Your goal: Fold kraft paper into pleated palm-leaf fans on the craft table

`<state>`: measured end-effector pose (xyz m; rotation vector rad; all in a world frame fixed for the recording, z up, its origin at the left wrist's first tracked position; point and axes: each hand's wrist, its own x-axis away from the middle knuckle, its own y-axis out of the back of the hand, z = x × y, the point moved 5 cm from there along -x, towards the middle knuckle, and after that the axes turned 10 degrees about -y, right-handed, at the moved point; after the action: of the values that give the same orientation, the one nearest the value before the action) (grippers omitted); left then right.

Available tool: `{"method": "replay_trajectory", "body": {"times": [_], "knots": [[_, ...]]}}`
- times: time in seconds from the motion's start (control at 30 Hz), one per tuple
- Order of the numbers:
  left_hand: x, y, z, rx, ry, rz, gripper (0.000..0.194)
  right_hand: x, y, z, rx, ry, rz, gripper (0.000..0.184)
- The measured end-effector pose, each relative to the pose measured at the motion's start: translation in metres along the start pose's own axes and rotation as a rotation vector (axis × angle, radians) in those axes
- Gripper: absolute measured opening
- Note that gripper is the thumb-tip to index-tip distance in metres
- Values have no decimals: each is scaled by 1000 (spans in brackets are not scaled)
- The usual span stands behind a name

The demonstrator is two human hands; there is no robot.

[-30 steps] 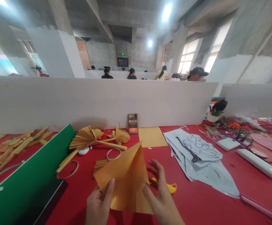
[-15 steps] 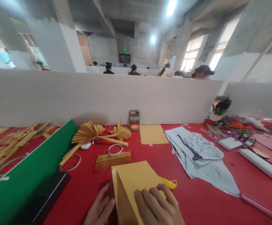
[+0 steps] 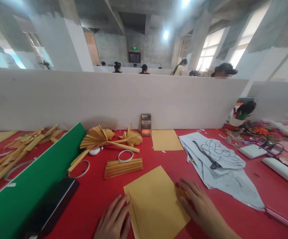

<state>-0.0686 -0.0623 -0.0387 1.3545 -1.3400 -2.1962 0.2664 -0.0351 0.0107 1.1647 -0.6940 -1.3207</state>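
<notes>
A tan sheet of kraft paper (image 3: 158, 199) lies on the red tabletop in front of me, with what looks like a folded strip along its left side. My left hand (image 3: 115, 217) rests at that left edge, fingers stretched out and touching it. At the right edge is my right hand (image 3: 201, 207), its fingers extended and slightly blurred against the paper. Just beyond the sheet are a pleated paper strip (image 3: 124, 168) and a white roll of tape (image 3: 125, 156). Fan-shaped pleated paper pieces (image 3: 97, 137) sit farther back.
On the left stand a green board (image 3: 41, 169) and a black flat device (image 3: 56, 205). Drawings on white paper (image 3: 223, 166) spread at right, near a white case (image 3: 283, 172). A white partition (image 3: 109, 99) closes the back, with another tan sheet (image 3: 167, 139) before it.
My right hand has moved from the top of the paper to its right edge. The raised left flap now lies flatter, and the yellow handle-like object is no longer plainly visible.
</notes>
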Motion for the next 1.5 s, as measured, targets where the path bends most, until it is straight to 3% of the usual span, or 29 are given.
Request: {"method": "replay_trajectory", "body": {"times": [0.17, 0.33, 0.4, 0.5, 0.53, 0.63, 0.7, 0.8, 0.87, 1.0, 1.13, 1.23, 1.33, 1.4, 1.5], "knots": [[-8, 9, -7, -89, -40, -59, 33, -4, -6, -34, -127, 6, 124, 27], [-11, 10, -10, -91, -60, -56, 34, -12, 4, -73, -14, -102, -99, 30], [-12, 8, -11, -83, -44, -55, 35, -11, 8, -72, 80, -122, -230, 33], [-14, 4, -14, -66, -9, -43, 36, -1, 7, -29, 151, -22, -397, 36], [-15, 2, -15, -56, 6, -38, 37, 4, 1, -5, 127, 70, -389, 36], [-19, -1, -14, 13, 71, -30, 37, 24, -35, 71, 82, 404, -202, 47], [-19, 0, -11, 81, 123, -38, 37, 35, -57, 104, 116, 494, -269, 40], [-14, 3, -6, 192, 124, -50, 31, 42, -80, 120, 63, 449, -486, 37], [-9, 6, -5, 249, 60, -30, 26, 44, -94, 120, 76, 431, -509, 35], [1, 8, -6, 300, -112, 67, 28, 45, -104, 125, 162, 443, -441, 31], [0, 15, -6, 312, -215, 71, 35, 39, -87, 136, 174, 386, -422, 25], [-4, 20, -7, 298, -218, 45, 36, 32, -68, 134, 111, 364, -336, 23], [-5, 21, -8, 300, -205, 35, 41, 26, -48, 117, 12, 307, -192, 46], [-6, 21, -9, 300, -221, 49, 44, 23, -39, 105, -50, 231, -21, 62], [-9, 25, -10, 346, -229, 85, 48, 22, -28, 96, -162, 154, 153, 60]]}}
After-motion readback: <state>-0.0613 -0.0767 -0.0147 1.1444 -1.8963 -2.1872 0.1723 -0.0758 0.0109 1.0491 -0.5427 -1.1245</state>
